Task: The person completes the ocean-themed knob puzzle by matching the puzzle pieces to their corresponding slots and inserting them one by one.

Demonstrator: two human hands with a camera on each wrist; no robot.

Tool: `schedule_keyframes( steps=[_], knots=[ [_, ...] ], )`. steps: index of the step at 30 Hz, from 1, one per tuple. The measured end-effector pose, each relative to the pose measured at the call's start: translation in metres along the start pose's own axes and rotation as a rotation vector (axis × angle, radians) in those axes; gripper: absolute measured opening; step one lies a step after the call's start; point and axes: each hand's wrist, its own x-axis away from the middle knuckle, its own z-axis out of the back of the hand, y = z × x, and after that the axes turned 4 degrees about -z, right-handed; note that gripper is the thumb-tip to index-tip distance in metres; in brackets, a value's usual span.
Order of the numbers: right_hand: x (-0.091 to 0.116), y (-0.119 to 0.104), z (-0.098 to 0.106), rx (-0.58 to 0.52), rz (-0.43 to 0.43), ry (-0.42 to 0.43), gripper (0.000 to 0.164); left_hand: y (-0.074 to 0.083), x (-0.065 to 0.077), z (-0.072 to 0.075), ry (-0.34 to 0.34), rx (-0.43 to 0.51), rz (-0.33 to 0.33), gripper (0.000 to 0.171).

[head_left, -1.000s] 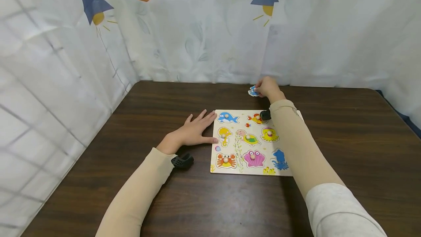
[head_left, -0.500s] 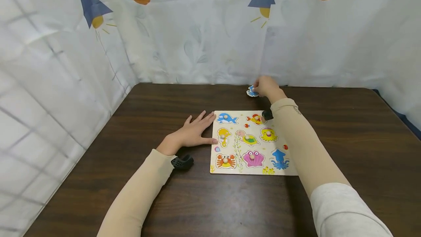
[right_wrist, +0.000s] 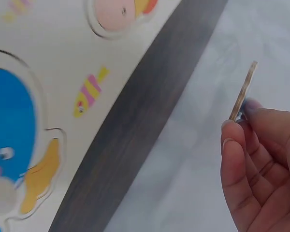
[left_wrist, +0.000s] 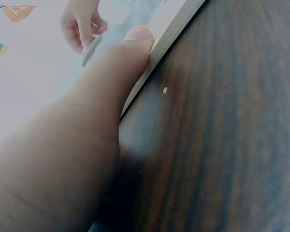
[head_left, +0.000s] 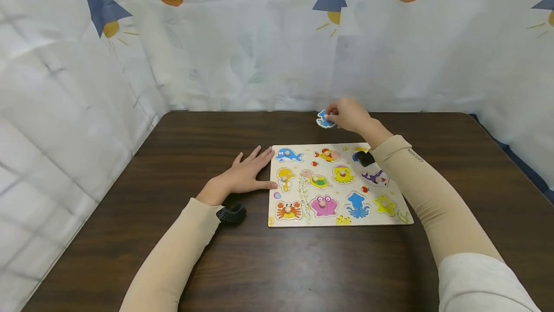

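Note:
My right hand (head_left: 352, 116) pinches a blue puzzle piece (head_left: 322, 121) with a white edge, beyond the board's far edge. In the right wrist view the piece (right_wrist: 244, 91) is seen edge-on between thumb and fingers, against the pale curtain. The wooden peg puzzle board (head_left: 308, 163) shows sea animals, most with a round knob. A blue squid shape (head_left: 357, 205) on it shows no knob. My left hand (head_left: 242, 175) lies with fingers spread at the board's left edge, fingertips and thumb touching it. In the left wrist view the thumb (left_wrist: 118, 72) rests on that edge.
The board lies flat on a dark wood table (head_left: 329, 268). A white patterned curtain (head_left: 259, 62) hangs behind the table's far edge and along the left side. A dark wrist camera (head_left: 364, 158) on the right wrist hides part of the board's upper right.
My right forearm has swung to the right, uncovering the board's right side with the star and a purple animal. The head view has shifted slightly. My left hand stays at the board's edge.

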Motion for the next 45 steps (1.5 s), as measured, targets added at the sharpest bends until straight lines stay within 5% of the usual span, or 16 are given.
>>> schedule_keyframes(
  steps=[31, 45],
  knots=[
    [0.155, 0.01, -0.012, 0.019, 0.207, -0.052, 0.01, 0.001, 0.006, -0.003, 0.009, 0.035, -0.009, 0.104],
    [0.188, 0.021, -0.022, 0.019, 0.167, -0.129, 0.008, -0.001, 0.004, 0.002, 0.003, 0.036, -0.016, 0.103]
  ],
)
